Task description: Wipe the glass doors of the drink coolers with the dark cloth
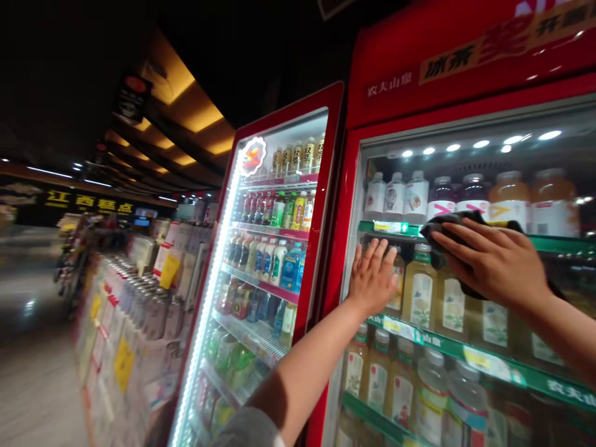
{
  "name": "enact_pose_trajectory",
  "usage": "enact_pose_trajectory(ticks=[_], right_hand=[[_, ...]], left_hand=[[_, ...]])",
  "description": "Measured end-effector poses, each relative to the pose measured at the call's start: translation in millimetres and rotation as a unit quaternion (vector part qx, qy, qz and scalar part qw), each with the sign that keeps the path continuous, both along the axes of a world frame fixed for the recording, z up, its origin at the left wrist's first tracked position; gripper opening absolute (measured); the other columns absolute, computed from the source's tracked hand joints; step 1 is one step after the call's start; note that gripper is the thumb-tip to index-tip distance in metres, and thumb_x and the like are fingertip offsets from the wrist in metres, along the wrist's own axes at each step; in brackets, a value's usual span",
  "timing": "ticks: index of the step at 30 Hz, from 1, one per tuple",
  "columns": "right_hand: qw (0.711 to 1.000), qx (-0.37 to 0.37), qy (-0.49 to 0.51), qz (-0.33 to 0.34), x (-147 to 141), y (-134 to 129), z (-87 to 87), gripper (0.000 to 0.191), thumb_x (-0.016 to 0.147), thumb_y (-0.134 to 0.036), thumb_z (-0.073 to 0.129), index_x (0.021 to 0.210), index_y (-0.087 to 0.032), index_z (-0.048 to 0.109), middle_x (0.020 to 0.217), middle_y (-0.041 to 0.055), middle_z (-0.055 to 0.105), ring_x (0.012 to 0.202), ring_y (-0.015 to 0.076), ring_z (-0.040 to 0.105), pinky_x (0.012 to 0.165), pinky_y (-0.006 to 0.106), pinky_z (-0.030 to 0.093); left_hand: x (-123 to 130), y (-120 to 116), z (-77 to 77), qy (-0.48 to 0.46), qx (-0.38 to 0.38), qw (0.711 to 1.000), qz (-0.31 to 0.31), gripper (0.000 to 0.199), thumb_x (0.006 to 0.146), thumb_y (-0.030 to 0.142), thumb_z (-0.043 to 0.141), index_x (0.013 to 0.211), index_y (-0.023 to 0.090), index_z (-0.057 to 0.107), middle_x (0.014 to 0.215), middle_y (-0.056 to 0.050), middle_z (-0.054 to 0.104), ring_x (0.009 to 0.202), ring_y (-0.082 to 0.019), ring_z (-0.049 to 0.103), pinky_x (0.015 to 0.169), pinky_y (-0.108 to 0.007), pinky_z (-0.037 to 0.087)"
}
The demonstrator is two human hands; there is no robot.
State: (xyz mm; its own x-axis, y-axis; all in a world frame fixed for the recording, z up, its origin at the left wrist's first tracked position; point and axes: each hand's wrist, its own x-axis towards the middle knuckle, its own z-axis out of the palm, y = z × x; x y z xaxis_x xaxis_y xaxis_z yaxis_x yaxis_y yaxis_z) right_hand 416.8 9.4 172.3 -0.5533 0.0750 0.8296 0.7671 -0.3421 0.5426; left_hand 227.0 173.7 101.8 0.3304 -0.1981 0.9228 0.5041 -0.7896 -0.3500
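Note:
My left hand (372, 277) lies flat with fingers spread against the glass door of the red drinks fridge (379, 112), near the left edge of the pane. Higher up and to the right, my right hand (500, 267) presses a dark cloth (434, 231) against the same glass. The cloth bunches out past the fingertips, and part of it is hidden under the palm. Behind the glass are juice bottles (510, 192) on the top shelf and pale yellow drink bottles (421, 292) on the shelf below.
A second lit fridge (335, 133) with several shelves of bottled drinks stands to the left. Further left, a long display of stacked boxes and cans (156, 316) with yellow tags runs beside an aisle floor (32, 366).

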Motion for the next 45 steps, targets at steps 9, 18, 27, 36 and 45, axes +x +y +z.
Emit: enact_pose_trajectory(ticks=[9, 18, 27, 36, 45], right_hand=[[0.997, -0.016, 0.071, -0.033, -70, 63, 8.7, 0.044, 0.099, -0.030, 0.053, 0.143, -0.028, 0.060, 0.151, 0.0060, 0.058, 0.144, 0.0302, 0.044, 0.117, 0.051, 0.033], [0.994, 0.004, 0.100, -0.046, -103, 91, 24.1, 0.042, 0.101, -0.026, 0.050, 0.142, -0.026, 0.062, 0.148, 0.0062, 0.061, 0.141, 0.0305, 0.048, 0.116, 0.048, 0.033], [0.986, -0.148, -0.013, -0.076, -132, 119, 37.1, 0.042, 0.105, -0.028, 0.045, 0.145, -0.032, 0.058, 0.154, -0.0003, 0.055, 0.145, 0.0266, 0.045, 0.118, 0.045, 0.031], [0.990, -0.113, 0.028, -0.075, -152, 136, 47.9, 0.042, 0.106, -0.029, 0.042, 0.143, -0.029, 0.060, 0.152, 0.0023, 0.058, 0.145, 0.0289, 0.043, 0.117, 0.046, 0.030], [0.989, -0.010, 0.127, -0.080, -150, 133, 56.8, 0.049, 0.104, -0.031, 0.039, 0.152, -0.024, 0.051, 0.157, 0.0082, 0.051, 0.147, 0.0324, 0.037, 0.117, 0.048, 0.029]], left_hand=[[-45, 43, -5.2, -0.023, 0.007, 1.000, 0.019, 0.056, 0.098, 0.030, 0.050, 0.152, 0.018, 0.041, 0.163, -0.013, 0.041, 0.156, -0.027, 0.027, 0.128, -0.057, 0.025], [-71, 57, -3.2, -0.010, 0.016, 0.999, 0.028, 0.058, 0.097, 0.027, 0.051, 0.153, 0.017, 0.039, 0.164, -0.012, 0.040, 0.157, -0.026, 0.024, 0.129, -0.056, 0.025], [-89, 74, -5.7, -0.036, 0.022, 0.999, 0.007, 0.054, 0.099, 0.026, 0.048, 0.151, 0.016, 0.042, 0.161, -0.013, 0.044, 0.155, -0.026, 0.029, 0.128, -0.054, 0.027], [-99, 85, 5.9, -0.074, 0.028, 0.996, -0.033, 0.055, 0.100, 0.025, 0.046, 0.153, 0.015, 0.038, 0.161, -0.015, 0.043, 0.156, -0.027, 0.028, 0.127, -0.055, 0.027], [-94, 87, 13.4, -0.074, 0.030, 0.995, -0.062, 0.054, 0.100, 0.026, 0.047, 0.153, 0.017, 0.039, 0.161, -0.014, 0.043, 0.155, -0.028, 0.029, 0.127, -0.055, 0.028]])
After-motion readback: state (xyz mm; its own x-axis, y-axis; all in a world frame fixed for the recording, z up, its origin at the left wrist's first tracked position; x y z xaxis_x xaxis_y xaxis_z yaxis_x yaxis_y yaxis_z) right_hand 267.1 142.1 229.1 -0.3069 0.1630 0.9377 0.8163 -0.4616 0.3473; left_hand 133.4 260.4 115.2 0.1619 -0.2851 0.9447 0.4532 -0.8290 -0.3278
